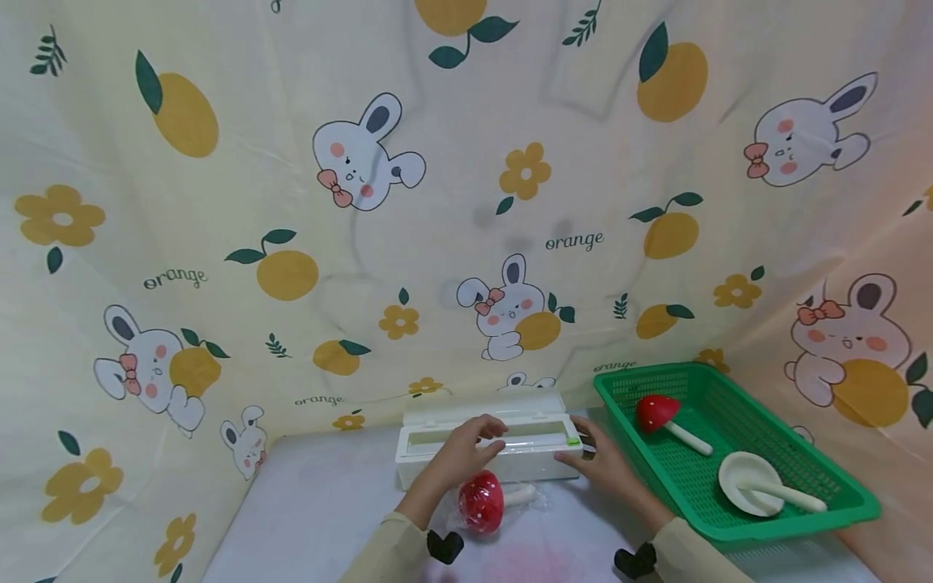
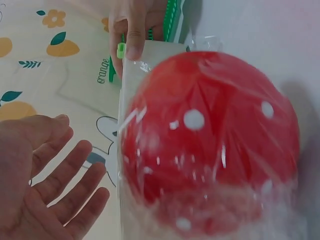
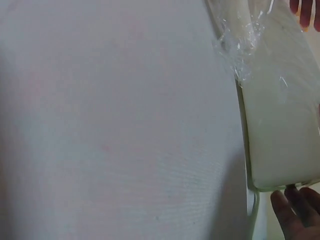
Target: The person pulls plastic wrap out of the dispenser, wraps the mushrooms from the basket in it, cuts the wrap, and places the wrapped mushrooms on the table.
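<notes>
A white cling film box (image 1: 525, 466) lies lengthwise on the table, its lid (image 1: 481, 407) raised at the back. My right hand (image 1: 605, 460) grips the right end, thumb on the front wall, beside a bright green slider (image 1: 573, 441). Over the front left of the box hovers my left hand (image 1: 466, 449); in the left wrist view its fingers are spread and hold nothing. Just in front lies a toy mushroom (image 1: 481, 502) with a white-spotted red cap and pale stem pointing right. Clear film (image 3: 245, 45) is wrapped loosely around it, wrinkled and shiny.
To the right stands a green plastic basket (image 1: 790, 441). Inside it are a red-capped mushroom (image 1: 658, 413) and one lying with its pale underside (image 1: 745, 479) up. A cloth printed with rabbits and oranges (image 1: 437, 243) hangs behind the white table (image 1: 306, 502).
</notes>
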### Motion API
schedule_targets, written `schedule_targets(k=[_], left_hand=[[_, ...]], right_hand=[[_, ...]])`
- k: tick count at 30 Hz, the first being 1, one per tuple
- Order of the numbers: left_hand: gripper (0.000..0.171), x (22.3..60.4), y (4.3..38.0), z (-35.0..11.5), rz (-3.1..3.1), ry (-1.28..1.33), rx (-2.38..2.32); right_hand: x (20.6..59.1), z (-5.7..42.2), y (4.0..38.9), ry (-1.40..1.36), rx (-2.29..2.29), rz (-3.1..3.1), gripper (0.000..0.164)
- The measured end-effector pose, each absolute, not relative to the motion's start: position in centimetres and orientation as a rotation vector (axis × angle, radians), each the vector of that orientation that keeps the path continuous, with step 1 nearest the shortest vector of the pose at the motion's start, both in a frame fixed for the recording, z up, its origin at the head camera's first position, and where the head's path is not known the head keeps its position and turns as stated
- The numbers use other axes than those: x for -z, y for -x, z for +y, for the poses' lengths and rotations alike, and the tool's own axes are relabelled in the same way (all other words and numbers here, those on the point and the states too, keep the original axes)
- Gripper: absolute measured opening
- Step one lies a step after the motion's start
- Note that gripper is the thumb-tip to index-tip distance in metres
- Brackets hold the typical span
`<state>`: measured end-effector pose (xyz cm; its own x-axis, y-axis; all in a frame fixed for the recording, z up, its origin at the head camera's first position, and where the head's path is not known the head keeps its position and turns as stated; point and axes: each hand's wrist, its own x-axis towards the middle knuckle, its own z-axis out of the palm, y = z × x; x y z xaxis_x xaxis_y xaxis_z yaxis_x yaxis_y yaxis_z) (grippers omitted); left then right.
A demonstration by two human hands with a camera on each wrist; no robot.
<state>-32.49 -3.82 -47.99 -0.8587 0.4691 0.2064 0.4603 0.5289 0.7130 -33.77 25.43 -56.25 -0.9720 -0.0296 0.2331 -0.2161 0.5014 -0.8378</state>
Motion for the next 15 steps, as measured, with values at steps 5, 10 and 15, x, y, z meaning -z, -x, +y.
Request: schedule_targets(k=[5,10,15], left_hand=[[0.026,48.0,32.6,-2.5,2.707,-0.863,-1.285],[0.030,48.0,33.0,-1.1,2.691,-0.882,-1.297],[0.030,47.9,33.3,0.1,2.649,-0.905,-1.356]], right_hand=[[56.6,25.7,33.9,-0.256,-1.473,-2.547,0.090],[56.6,26.1,33.9,-0.314,-1.509,-2.513,0.082],[56.5,26.3,33.8,-0.388,-1.543,-2.490,0.080]])
